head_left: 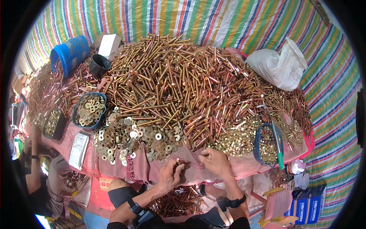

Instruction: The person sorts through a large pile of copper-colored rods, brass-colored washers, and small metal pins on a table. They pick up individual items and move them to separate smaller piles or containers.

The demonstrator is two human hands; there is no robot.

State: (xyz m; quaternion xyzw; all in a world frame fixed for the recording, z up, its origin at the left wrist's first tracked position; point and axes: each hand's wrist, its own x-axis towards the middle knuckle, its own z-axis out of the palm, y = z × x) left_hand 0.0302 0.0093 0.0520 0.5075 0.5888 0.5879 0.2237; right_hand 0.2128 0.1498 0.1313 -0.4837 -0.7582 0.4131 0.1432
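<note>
My left hand (172, 173) is closed just above the front edge of the pink cloth (152, 167), with a small metallic bit showing at its fingertips that I cannot name. To its right, my right hand (216, 163) is pinched over the cloth; whatever its fingertips hold is too small to make out. Flat washers (158, 143) lie spread beyond the left hand. Past the right hand sits a heap of golden nuts (238, 138). A large mound of long coppery bolts (171, 84) rises behind both.
A blue basin of washers (90, 110) stands left, a blue basin of nuts (268, 145) right, with a green-ended tool (280, 160) across it. Farther back are a blue bucket (70, 55), a black cup (100, 65) and a white sack (280, 65). Another person's arm (35, 164) is at left.
</note>
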